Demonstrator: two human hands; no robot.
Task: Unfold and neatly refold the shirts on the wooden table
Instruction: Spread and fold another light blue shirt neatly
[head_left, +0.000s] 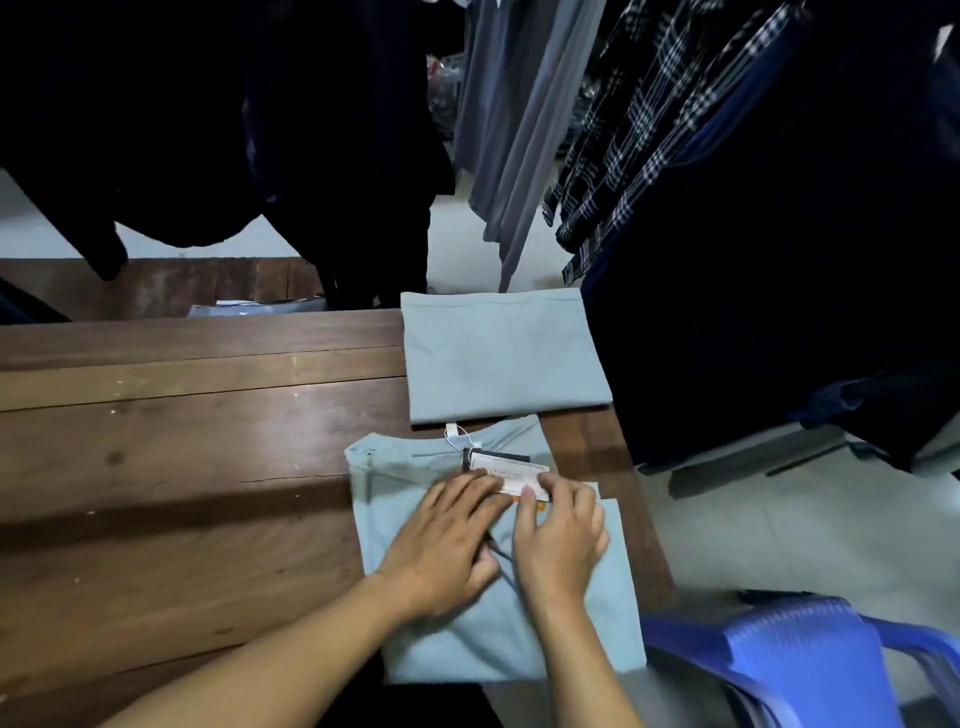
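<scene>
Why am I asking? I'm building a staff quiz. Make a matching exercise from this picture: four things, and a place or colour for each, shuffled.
Things:
1. near shirt
2. far shirt
3. paper tag
4. plastic chair

Descriptions:
A. blue, right of the table
B. folded, no hand on it
C. under left hand and right hand
D. lying at a shirt collar

Pairs: 1-C, 2-B, 3-D, 4-A.

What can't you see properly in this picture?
1. Words on the paper tag: too small and blurred in the head view, and partly under the right hand.
2. Middle of the near shirt: covered by the left hand and right hand.
3. Whether the right hand pinches the paper tag: its own fingers hide that.
4. Blue chair: cut off by the bottom and right edges.
</scene>
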